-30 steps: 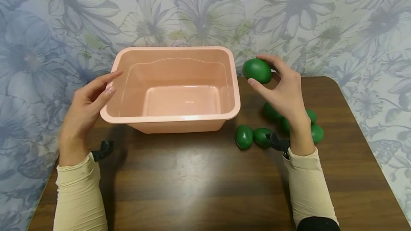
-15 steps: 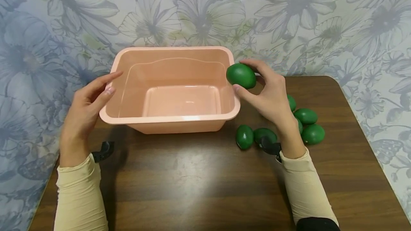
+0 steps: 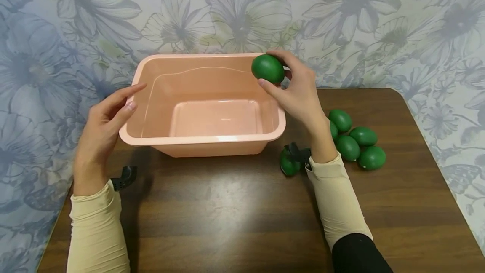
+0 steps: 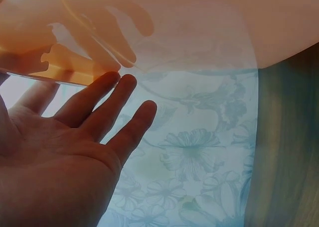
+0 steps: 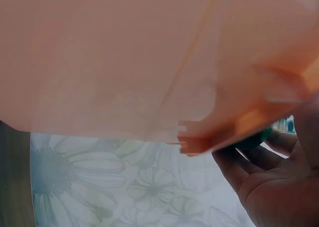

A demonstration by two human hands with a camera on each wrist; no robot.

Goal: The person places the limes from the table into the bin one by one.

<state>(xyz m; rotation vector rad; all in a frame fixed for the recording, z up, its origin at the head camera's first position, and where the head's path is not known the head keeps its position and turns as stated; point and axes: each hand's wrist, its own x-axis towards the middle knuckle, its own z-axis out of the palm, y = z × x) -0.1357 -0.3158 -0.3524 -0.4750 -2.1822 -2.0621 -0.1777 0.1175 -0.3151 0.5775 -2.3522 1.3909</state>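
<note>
A peach-coloured plastic basin (image 3: 201, 140) stands on the table, with its bare inside facing me. My left hand (image 3: 104, 127) rests at its left edge, thumb and index finger over the rim. In the left wrist view the other fingers (image 4: 127, 95) reach out fairly straight under the rim against the outer wall. Over the basin's back right corner, my right hand (image 3: 301, 92) holds a smooth green oval fruit (image 3: 267, 68) between thumb and fingers. The basin wall mostly hides this fruit in the right wrist view.
Several similar green fruits (image 3: 348, 148) lie clustered on the wooden table (image 3: 227, 214), right of the basin. Another green fruit (image 3: 289, 163) lies nearer the basin, partly behind the black right wrist mount (image 3: 298, 153). A flower-patterned cloth (image 3: 238, 16) hangs behind the table.
My right hand has carried the green fruit leftward from beside the basin to over its back right corner. More of the fruit cluster shows now. The left hand keeps its place.
</note>
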